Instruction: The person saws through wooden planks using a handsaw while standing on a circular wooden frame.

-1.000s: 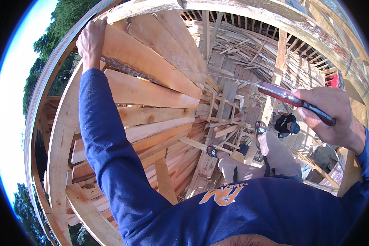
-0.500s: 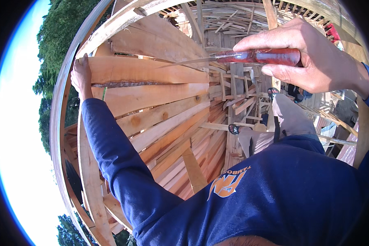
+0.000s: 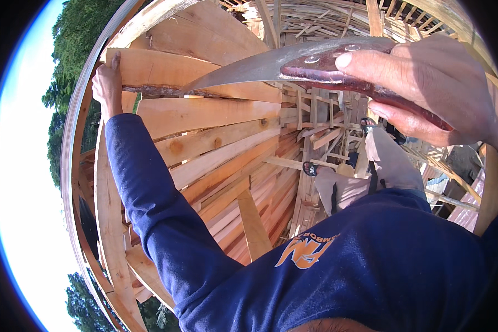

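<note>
- Large orange letters edged in white (image 3: 305, 253), with a smaller orange line of lettering (image 3: 325, 239) beside them, on the navy shirt (image 3: 371, 249), lower centre of the frame.
- Pale marking on a dark sandal (image 3: 310, 169), centre; too small to read.

The blade (image 3: 240, 67) is dull metal, its handle (image 3: 309, 69) glossy, the plank (image 3: 163, 67) smooth, rough-edged wood

Navy long-sleeved top (image 3: 359, 238) fills lower centre and lower right of frame, slanted orange-and-white print (image 3: 306, 253) on chest, smaller orange lettering (image 3: 325, 238) beside it; left sleeve (image 3: 149, 177) goes down to the wrist with creases along it, right sleeve mostly cut off at right edge. Pale beige trousers (image 3: 395, 160) right of centre, two dark strips (image 3: 373, 178) on them, dark open-toed sandals (image 3: 311, 168) with whitish markings. Left hand (image 3: 107, 88) upper left, right hand (image 3: 426, 83) upper right, both bare.
</note>
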